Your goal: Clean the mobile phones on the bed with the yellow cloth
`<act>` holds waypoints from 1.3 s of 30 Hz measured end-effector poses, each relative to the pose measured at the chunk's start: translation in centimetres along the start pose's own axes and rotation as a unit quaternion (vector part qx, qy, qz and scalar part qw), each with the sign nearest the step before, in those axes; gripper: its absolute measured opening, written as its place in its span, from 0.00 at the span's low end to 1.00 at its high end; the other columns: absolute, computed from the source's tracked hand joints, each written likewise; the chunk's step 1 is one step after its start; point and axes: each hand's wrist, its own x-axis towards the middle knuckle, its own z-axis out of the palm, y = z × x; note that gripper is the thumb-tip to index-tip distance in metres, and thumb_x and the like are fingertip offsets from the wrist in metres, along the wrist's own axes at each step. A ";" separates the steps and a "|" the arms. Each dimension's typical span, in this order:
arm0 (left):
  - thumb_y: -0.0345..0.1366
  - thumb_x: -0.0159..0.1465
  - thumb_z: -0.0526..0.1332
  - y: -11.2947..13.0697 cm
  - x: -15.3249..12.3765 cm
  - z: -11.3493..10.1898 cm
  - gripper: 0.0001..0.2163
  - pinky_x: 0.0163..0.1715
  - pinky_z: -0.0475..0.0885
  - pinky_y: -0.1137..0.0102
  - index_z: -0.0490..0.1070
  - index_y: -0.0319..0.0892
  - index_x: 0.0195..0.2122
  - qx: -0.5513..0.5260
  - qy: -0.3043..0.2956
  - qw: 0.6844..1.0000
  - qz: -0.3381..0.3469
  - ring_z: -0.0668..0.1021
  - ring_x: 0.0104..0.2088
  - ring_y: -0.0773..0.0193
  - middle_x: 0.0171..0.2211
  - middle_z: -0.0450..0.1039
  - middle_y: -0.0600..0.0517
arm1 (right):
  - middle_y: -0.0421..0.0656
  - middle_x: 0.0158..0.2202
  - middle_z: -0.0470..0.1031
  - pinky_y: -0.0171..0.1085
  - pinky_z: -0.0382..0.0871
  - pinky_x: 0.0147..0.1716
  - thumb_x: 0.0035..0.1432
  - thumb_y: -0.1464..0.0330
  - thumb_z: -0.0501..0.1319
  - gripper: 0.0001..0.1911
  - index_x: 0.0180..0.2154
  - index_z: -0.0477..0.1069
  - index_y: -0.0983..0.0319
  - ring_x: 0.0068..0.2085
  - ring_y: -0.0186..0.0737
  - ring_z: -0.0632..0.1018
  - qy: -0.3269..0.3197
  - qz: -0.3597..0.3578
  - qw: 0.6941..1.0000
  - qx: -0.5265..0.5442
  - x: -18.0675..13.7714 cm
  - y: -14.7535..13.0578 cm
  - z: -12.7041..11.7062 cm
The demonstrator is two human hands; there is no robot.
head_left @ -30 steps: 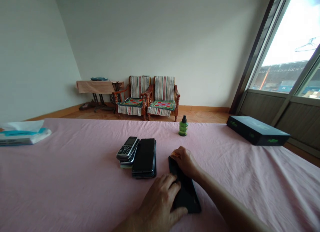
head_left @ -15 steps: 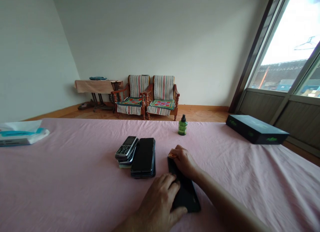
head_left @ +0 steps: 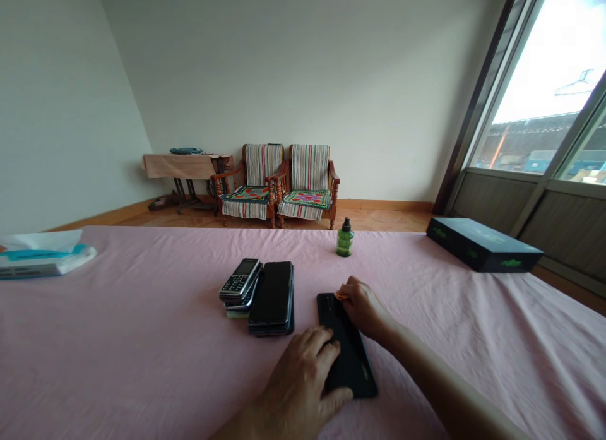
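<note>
A black smartphone [head_left: 353, 358] lies back up on the pink cloth, tilted slightly away from me. My left hand [head_left: 307, 370] rests over its left side with fingers and thumb spread, steadying it against the cloth. At the phone's far right corner, my right hand [head_left: 360, 304] is closed on a small orange cloth [head_left: 341, 296], mostly hidden by the fingers, pressed on the phone's back. To the left stand a stack of smartphones [head_left: 272, 295] and a stack of keypad phones [head_left: 240, 281].
A green spray bottle [head_left: 345, 239] stands beyond the phone. The flat black box [head_left: 483, 244] lies at the right, a tissue pack [head_left: 45, 257] at the far left. Past the edge of the pink cloth [head_left: 142, 358] are two wooden chairs [head_left: 279, 184] and a draped table [head_left: 182, 166].
My right hand has slid right along the phone's far end with the orange cloth, uncovering the far left corner. My left hand has stayed nearly in place.
</note>
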 end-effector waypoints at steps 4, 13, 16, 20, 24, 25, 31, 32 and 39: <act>0.38 0.56 0.68 0.0 0.0 0.1 0.24 0.58 0.61 0.54 0.68 0.42 0.53 -0.008 0.006 1.000 0.002 0.66 0.57 0.50 0.57 0.65 0.45 | 0.40 0.28 0.66 0.32 0.60 0.30 0.48 0.83 0.52 0.13 0.23 0.67 0.62 0.30 0.34 0.70 -0.022 -0.017 1.000 0.014 -2.5 -1.0 -1.2; 0.36 0.55 0.68 0.2 -0.1 -0.1 0.24 0.59 0.60 0.56 0.68 0.43 0.53 -0.016 0.002 1.000 0.000 0.65 0.58 0.51 0.57 0.65 0.45 | 0.39 0.30 0.66 0.30 0.60 0.29 0.52 0.82 0.51 0.13 0.25 0.66 0.61 0.29 0.32 0.71 -0.067 -0.013 0.995 0.073 -6.7 -3.1 -2.3; 0.37 0.56 0.68 0.2 0.0 -0.1 0.23 0.59 0.60 0.55 0.69 0.42 0.53 -0.011 0.002 1.000 -0.001 0.66 0.57 0.51 0.57 0.65 0.45 | 0.39 0.29 0.65 0.31 0.60 0.29 0.52 0.82 0.51 0.13 0.24 0.67 0.61 0.29 0.33 0.71 -0.042 -0.014 0.998 0.048 -5.1 -2.1 -1.7; 0.38 0.56 0.68 0.2 0.0 0.0 0.24 0.58 0.61 0.54 0.68 0.41 0.54 -0.003 0.004 1.000 -0.004 0.66 0.58 0.50 0.57 0.66 0.44 | 0.40 0.28 0.65 0.32 0.59 0.30 0.52 0.82 0.51 0.13 0.23 0.68 0.62 0.30 0.34 0.70 -0.008 -0.006 0.999 0.034 -2.0 -0.3 -0.8; 0.39 0.57 0.67 0.0 -0.1 0.1 0.25 0.58 0.61 0.53 0.67 0.40 0.55 0.008 -0.004 1.000 0.006 0.65 0.58 0.50 0.58 0.65 0.43 | 0.40 0.27 0.64 0.33 0.59 0.31 0.52 0.82 0.52 0.13 0.24 0.69 0.63 0.30 0.35 0.70 0.015 0.006 0.999 0.030 -0.2 0.8 -0.2; 0.39 0.57 0.67 0.0 -0.1 0.1 0.25 0.58 0.61 0.52 0.67 0.40 0.55 0.011 -0.006 1.000 0.007 0.65 0.58 0.50 0.58 0.64 0.43 | 0.40 0.27 0.64 0.33 0.59 0.31 0.53 0.81 0.52 0.13 0.24 0.69 0.63 0.30 0.35 0.70 0.018 0.008 0.999 0.031 -0.2 0.9 -0.2; 0.39 0.57 0.67 -0.1 0.0 0.1 0.25 0.58 0.61 0.53 0.67 0.40 0.55 0.014 -0.008 1.000 0.006 0.65 0.58 0.49 0.58 0.64 0.43 | 0.40 0.28 0.65 0.32 0.60 0.30 0.53 0.81 0.51 0.13 0.25 0.69 0.63 0.30 0.34 0.71 0.004 0.003 0.999 0.042 -2.6 0.2 -0.9; 0.39 0.57 0.67 -0.1 0.0 0.1 0.24 0.58 0.61 0.53 0.68 0.40 0.54 0.012 -0.008 1.000 0.005 0.66 0.58 0.49 0.58 0.64 0.43 | 0.39 0.28 0.66 0.31 0.60 0.30 0.53 0.81 0.51 0.13 0.26 0.69 0.62 0.30 0.34 0.71 -0.003 0.000 0.999 0.045 -3.3 -0.1 -1.1; 0.38 0.56 0.68 -0.1 0.0 0.0 0.26 0.58 0.61 0.55 0.67 0.41 0.55 0.006 -0.012 1.000 0.001 0.66 0.58 0.50 0.58 0.64 0.44 | 0.39 0.29 0.65 0.30 0.60 0.28 0.53 0.82 0.51 0.13 0.27 0.67 0.61 0.29 0.32 0.70 -0.057 0.010 0.995 0.084 -8.4 -2.6 -2.5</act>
